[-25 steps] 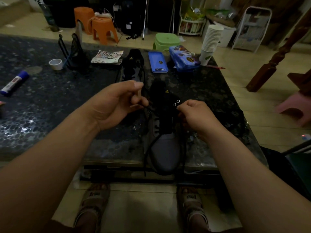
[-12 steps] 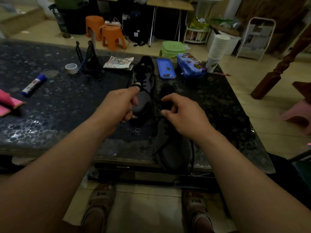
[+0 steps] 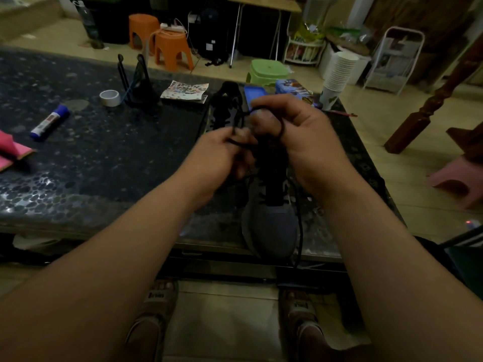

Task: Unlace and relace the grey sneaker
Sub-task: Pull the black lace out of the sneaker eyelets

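The grey sneaker (image 3: 271,228) lies on the dark table with its toe over the near edge, pointing toward me. Its black lace (image 3: 300,220) hangs down the right side past the table edge. My left hand (image 3: 219,158) pinches one strand of the lace above the shoe's tongue. My right hand (image 3: 303,142) is raised beside it, with the lace looped around its fingers. The two hands touch over the shoe's upper part and hide the top eyelets.
A second dark shoe (image 3: 224,108) lies just behind the hands. Farther back stand a blue box (image 3: 254,92), a stack of paper cups (image 3: 337,74), a tape roll (image 3: 109,97), a black stand (image 3: 136,79) and a glue stick (image 3: 49,122). The table edge (image 3: 104,228) runs across near me.
Both hands have come together above the shoe's tongue. The right hand has risen and now has the lace wrapped around its fingers; the left hand moved right toward it.
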`<state>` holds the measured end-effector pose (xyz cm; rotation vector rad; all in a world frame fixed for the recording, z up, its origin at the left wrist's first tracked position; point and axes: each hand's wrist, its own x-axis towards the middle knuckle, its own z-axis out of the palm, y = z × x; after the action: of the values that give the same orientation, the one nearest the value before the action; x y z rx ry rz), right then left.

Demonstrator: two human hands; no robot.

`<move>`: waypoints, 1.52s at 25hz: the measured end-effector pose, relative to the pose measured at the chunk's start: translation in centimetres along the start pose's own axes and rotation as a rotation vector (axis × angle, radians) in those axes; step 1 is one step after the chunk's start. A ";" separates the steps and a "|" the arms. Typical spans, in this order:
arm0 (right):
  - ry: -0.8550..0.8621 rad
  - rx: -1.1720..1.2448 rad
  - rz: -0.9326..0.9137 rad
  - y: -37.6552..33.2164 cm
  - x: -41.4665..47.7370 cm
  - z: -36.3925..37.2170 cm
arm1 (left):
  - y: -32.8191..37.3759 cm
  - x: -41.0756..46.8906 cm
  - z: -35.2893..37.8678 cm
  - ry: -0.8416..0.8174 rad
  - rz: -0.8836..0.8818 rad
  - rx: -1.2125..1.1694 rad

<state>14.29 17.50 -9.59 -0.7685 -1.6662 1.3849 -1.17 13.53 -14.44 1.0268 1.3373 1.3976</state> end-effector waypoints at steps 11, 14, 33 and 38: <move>-0.086 -0.888 0.268 5.7 -1.7 -4.8 | -1.0 -0.4 -3.6 0.181 -0.014 1.122; -0.086 -0.982 0.235 6.3 -2.0 -4.6 | -3.1 -2.3 1.3 -0.103 -0.031 1.071; -0.142 -1.054 0.085 8.0 -2.4 -4.3 | -7.2 -0.8 2.5 0.008 -0.014 0.768; -0.157 -0.883 0.164 8.4 -1.7 -4.1 | -7.6 -0.3 1.8 -0.038 -0.053 0.697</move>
<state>18.34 19.81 -17.88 -1.3229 -2.4082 0.7699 1.19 13.60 -21.94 1.4367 1.8617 0.8646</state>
